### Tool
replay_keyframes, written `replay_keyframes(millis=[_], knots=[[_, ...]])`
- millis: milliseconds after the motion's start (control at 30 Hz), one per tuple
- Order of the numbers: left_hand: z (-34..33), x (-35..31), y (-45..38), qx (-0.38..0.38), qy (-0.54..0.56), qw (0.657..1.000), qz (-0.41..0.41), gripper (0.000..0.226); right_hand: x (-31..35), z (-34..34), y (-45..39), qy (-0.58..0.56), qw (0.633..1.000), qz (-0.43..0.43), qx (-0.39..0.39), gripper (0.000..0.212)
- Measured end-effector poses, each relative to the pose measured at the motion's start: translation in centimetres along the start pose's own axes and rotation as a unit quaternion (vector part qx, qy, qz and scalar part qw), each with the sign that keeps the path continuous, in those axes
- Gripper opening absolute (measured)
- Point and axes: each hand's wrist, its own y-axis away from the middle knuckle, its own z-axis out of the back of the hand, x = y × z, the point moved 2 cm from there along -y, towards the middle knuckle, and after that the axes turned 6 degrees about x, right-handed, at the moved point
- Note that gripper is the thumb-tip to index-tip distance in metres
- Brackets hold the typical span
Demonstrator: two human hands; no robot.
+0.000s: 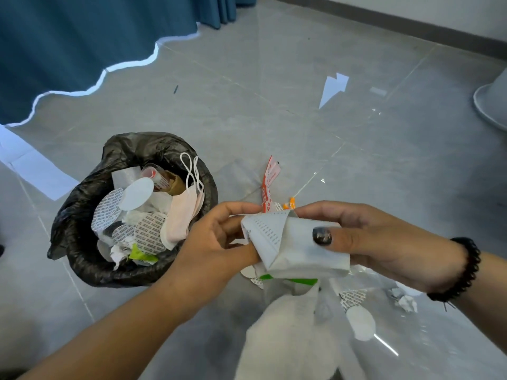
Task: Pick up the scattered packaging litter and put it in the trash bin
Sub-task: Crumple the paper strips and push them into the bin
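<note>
Head view showed both hands gripping a folded white wrapper (299, 242) just right of the trash bin (82, 253). Left hand (219, 237) pinched its near edge; right hand (370, 242) curled round it, thumb pressed on top. Black-lined bin held foil seals and a pink mask (181, 215). More litter (359, 322) lay on the grey floor (247, 105) beneath.

The grey tiled floor (274, 91) carries a black-lined trash bin (90, 259) near its left edge, a red-and-white wrapper (270, 176) beside it, white round seals (360, 322) and crumpled scraps (406, 301) nearby, and a white paper shard (332, 87) farther off.
</note>
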Motion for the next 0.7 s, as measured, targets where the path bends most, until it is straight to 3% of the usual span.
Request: replay_keyframes(millis=[100, 200, 333, 367, 400, 433, 500, 533, 567, 633, 667, 700], knots=[[-0.4, 0.0, -0.3, -0.012, 0.021, 1.000, -0.008, 0.049, -0.5, -0.6, 0.1, -0.011, 0.998, 0.029, -0.046, 0.044], [-0.6, 0.4, -0.5, -0.004, 0.053, 0.998, 0.017, 0.039, -0.8, -1.1, 0.2, -0.022, 0.993, 0.056, -0.099, 0.044], [-1.8, -0.4, 0.0, 0.078, 0.098, 0.979, 0.160, 0.032, -1.0, -1.4, 0.4, 0.031, 0.976, 0.139, -0.164, 0.043], [-1.4, 0.1, 1.1, 0.066, 0.126, 0.972, 0.184, 0.038, -1.0, -1.5, 0.3, 0.048, 0.970, 0.168, -0.170, 0.041], [-1.5, 0.4, 2.1, 0.033, 0.122, 0.970, 0.206, 0.050, -1.1, -1.5, 0.3, 0.065, 0.963, 0.193, -0.175, 0.040], [-2.0, -0.7, 2.2, 0.055, 0.028, 0.974, 0.217, 0.055, -1.2, -1.6, 0.2, 0.082, 0.956, 0.214, -0.183, 0.039], [-2.2, -1.9, 1.5, 0.074, -0.047, 0.963, 0.256, 0.051, -1.4, -1.5, 0.1, 0.116, 0.941, 0.243, -0.206, 0.035], [-1.6, -1.4, 1.1, 0.058, -0.018, 0.964, 0.258, 0.047, -1.5, -1.5, 0.1, 0.151, 0.929, 0.259, -0.215, 0.035], [-1.1, -1.4, 1.4, 0.091, 0.044, 0.965, 0.243, 0.041, -1.4, -1.5, 0.1, 0.207, 0.909, 0.285, -0.223, 0.040], [-2.2, -1.4, 0.9, 0.117, 0.083, 0.968, 0.208, 0.031, -1.7, -1.9, 0.1, 0.348, 0.841, 0.354, -0.215, 0.047], [-1.9, -1.6, 0.5, 0.096, 0.101, 0.969, 0.205, 0.072, -2.0, -2.2, 0.0, 0.403, 0.808, 0.377, -0.204, 0.047], [-1.8, -1.1, 0.9, 0.126, 0.114, 0.964, 0.206, 0.088, -2.2, -2.4, -0.1, 0.441, 0.787, 0.384, -0.196, 0.045]])
